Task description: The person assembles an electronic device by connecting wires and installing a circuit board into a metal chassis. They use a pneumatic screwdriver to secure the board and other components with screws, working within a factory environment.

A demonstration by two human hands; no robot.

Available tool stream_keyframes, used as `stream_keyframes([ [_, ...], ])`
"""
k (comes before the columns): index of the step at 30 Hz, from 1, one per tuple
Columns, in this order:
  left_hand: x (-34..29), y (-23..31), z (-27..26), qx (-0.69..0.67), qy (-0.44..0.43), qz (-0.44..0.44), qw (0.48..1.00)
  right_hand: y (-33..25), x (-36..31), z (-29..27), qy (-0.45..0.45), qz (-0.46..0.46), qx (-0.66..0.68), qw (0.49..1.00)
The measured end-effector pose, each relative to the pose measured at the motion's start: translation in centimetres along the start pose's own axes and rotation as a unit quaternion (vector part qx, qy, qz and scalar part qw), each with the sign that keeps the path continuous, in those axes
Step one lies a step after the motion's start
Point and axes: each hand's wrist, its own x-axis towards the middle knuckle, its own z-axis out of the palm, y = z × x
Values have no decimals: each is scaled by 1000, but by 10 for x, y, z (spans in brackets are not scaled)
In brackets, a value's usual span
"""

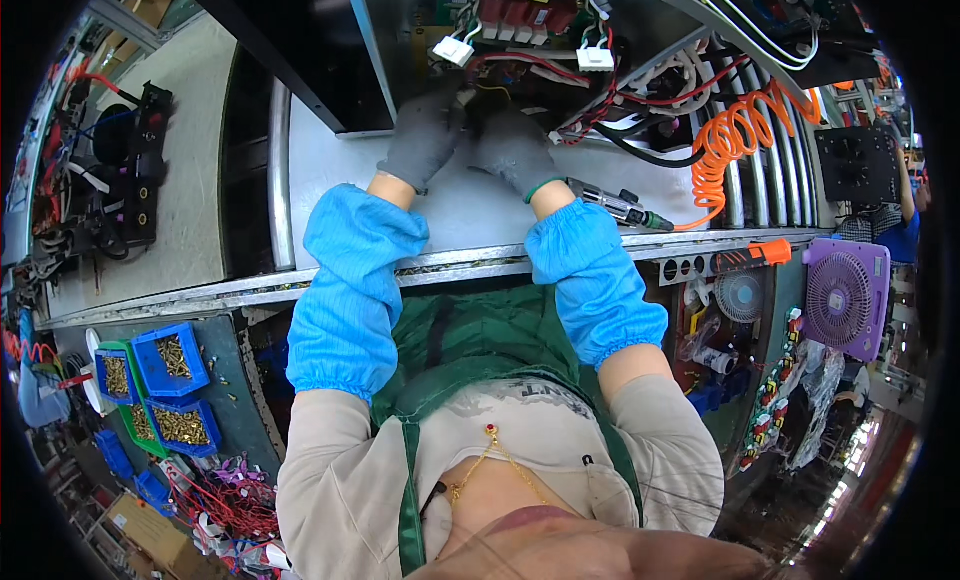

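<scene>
My left hand and my right hand, both in grey gloves, meet at the near opening of a metal equipment housing. Their fingers curl close together among the wires; whatever they pinch is hidden in shadow. A thin yellow wire runs just beyond the fingertips. Above them hang two white plug connectors, the left one and the right one, on bundled leads. Red wires cross behind my right hand. Beside my right wrist, an air screwdriver lies on the metal worktop.
An orange coiled hose trails from the screwdriver over metal rollers. Black cable loops stick out of the housing. An orange-handled tool and purple fan are at right. Blue bins of brass-coloured fasteners stand at lower left.
</scene>
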Motion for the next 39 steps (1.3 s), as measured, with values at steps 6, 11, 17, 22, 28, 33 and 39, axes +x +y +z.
stream_keyframes([
  [6,-7,-24,8,100,-69,-28,992,1,9,-1,12,6,87,996],
  [11,-9,-21,19,202,-112,-88,969,-19,-3,-40,-56,43,31,997],
  [17,-7,-29,30,174,-36,-85,980,-39,-20,-57,196,-99,-35,975],
  [22,-6,-20,24,147,-54,-112,981,-37,4,-72,150,-117,-212,959],
  [28,-1,-16,20,147,-181,-160,959,-14,12,-57,227,-153,-192,942],
  [33,0,-17,21,110,-132,-191,966,-11,21,-50,240,-159,-146,947],
  [39,-3,-29,26,74,-102,-111,986,-12,24,-46,263,-165,-144,940],
])
